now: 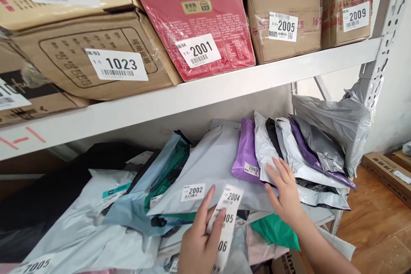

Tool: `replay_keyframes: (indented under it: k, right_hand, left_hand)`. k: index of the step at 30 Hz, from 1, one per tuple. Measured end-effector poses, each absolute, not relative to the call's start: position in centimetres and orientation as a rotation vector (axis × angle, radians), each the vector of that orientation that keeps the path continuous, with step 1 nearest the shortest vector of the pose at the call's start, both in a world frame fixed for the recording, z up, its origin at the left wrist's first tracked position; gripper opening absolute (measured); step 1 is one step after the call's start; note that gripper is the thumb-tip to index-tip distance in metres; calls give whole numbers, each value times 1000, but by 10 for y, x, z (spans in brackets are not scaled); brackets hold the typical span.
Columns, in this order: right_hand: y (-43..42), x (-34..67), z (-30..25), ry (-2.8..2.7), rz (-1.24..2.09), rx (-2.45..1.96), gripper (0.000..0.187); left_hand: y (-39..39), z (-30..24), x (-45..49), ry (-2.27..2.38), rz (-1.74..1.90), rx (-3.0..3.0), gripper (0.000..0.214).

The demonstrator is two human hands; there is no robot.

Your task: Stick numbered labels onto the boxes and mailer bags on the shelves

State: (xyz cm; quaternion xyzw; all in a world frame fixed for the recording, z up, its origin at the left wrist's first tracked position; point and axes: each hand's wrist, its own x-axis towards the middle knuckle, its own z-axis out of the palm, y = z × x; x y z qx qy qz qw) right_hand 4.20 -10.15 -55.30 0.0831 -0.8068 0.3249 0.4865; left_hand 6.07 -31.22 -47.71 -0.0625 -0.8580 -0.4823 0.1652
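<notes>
My left hand [201, 237] pinches a strip of printed number labels [229, 209], on which 2004 shows at the top and further numbers sit below, partly behind my thumb. Against a white poly mailer [263, 150] on the lower shelf, my right hand [284, 190] rests with its fingers spread. Left of that mailer stands a purple mailer [246, 145] labelled 2003. A large grey mailer [205, 158] marked 2002 leans beside the purple one.
Above runs a white shelf beam [205, 94] carrying boxes, among them a red box [199, 21] labelled 2001 and a brown carton [284, 21] labelled 2005. More mailers lean on the right. A green bag [278, 231] hangs lower down. A flat carton [387, 175] lies on the floor.
</notes>
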Motion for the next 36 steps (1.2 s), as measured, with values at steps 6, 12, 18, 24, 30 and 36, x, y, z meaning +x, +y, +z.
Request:
replay_keyframes:
  k: [6, 12, 18, 24, 30, 36]
  right_hand:
    - [-119, 10, -605, -2259, 700, 396, 53]
    - [-94, 32, -621, -1908, 1094, 422, 32]
    - [-81, 46, -608, -1532, 1811, 237, 32]
    - [-90, 29, -597, -1385, 2182, 74, 27]
    - [-106, 12, -584, -1191, 2235, -45, 32]
    - [-105, 13, -579, -1190, 2222, -117, 38]
  left_hand:
    - [-241, -474, 15, -2398, -1874, -530, 47]
    - [-226, -497, -30, -2291, -1808, -250, 53]
    - [-229, -513, 22, -2507, -1541, -415, 46]
    - [-215, -523, 34, -2583, -1238, -605, 41]
    - [-216, -513, 11, -2286, -593, -756, 32]
    - [-248, -487, -24, -2379, -106, -990, 33]
